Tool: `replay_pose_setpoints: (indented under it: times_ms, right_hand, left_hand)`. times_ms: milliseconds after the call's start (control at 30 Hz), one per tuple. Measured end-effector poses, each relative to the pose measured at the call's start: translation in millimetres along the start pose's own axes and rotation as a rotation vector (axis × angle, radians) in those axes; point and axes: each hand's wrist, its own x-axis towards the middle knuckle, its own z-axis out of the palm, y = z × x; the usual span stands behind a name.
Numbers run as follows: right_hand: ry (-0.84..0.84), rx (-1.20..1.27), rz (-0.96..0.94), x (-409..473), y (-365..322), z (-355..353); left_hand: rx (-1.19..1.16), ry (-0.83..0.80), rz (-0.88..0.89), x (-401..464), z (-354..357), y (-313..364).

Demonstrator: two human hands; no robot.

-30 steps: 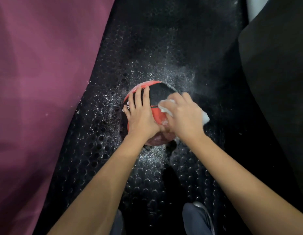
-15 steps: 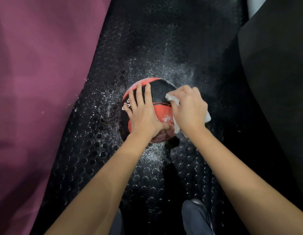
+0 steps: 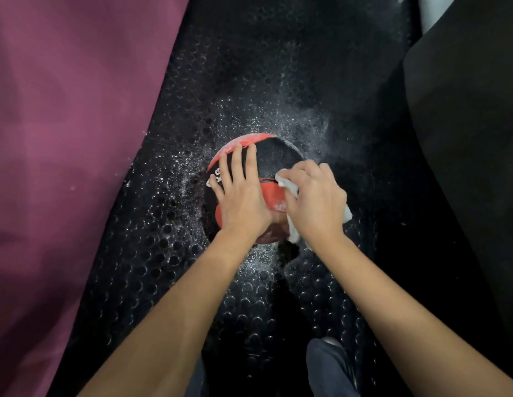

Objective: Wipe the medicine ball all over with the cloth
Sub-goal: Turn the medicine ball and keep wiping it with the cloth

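Observation:
A red and black medicine ball (image 3: 273,156) sits on the black studded floor mat (image 3: 152,253), dusted with white powder. My left hand (image 3: 241,193) lies flat on the ball's top left, fingers straight and spread. My right hand (image 3: 315,202) grips a white cloth (image 3: 292,233) and presses it against the ball's right side. Most of the cloth is hidden under the hand; its ends show at the fingertips, below the palm and at the right. The ball's right and near sides are covered by both hands.
White powder is scattered on the mat around the ball. A purple padded surface (image 3: 63,138) fills the left. A dark block (image 3: 467,138) stands at the right. My knee (image 3: 329,365) shows at the bottom edge.
My right hand with the cloth has slid along the ball's right side, first away from me, then a little back toward me. My left hand has kept its place on top.

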Motion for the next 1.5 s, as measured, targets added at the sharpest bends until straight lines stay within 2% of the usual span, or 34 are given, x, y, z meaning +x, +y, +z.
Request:
replay_pose_setpoints:
  times_ms: [67, 167, 333, 467, 633, 800, 933, 967, 1100, 1267, 1400, 1500]
  right_hand:
    - [0.006, -0.042, -0.043, 8, 1, -4]
    - [-0.015, -0.041, 0.053, 22, -2, -5]
    - [0.018, -0.092, -0.132, 0, 2, -8]
    - [-0.066, -0.114, 0.017, 24, 7, -9]
    - [0.018, -0.082, -0.116, -4, 15, -14]
    - [-0.053, -0.101, 0.008, 23, 17, -13]
    - [0.022, -0.099, -0.134, -9, 21, -16]
    - [0.007, -0.112, -0.127, -6, 23, -16]
    - [-0.103, -0.051, 0.114, 32, 33, -12]
    - [-0.158, 0.098, 0.161, 38, 32, -8]
    - [-0.179, 0.182, 0.132, 30, 17, -3]
    - [-0.217, 0.254, 0.051, 22, 2, -3]
  left_hand:
    - [0.023, -0.008, 0.01, -4, 0, 3]
    - [0.037, -0.033, -0.003, -7, 2, 8]
    - [0.087, 0.007, 0.045, -9, 6, 11]
    - [0.138, -0.038, 0.07, -11, 9, 20]
    - [0.19, 0.014, 0.116, -15, 16, 20]
    - [0.231, -0.028, 0.129, -15, 20, 27]
    - [0.222, -0.032, 0.135, -13, 16, 25]
    - [0.212, -0.044, 0.134, -14, 15, 24]
    - [0.204, -0.056, 0.14, -17, 14, 25]
    - [0.168, -0.081, 0.166, -19, 3, 11]
    - [-0.154, 0.161, 0.098, -7, -2, 7]
    - [-0.168, 0.342, 0.056, 2, 8, 5]
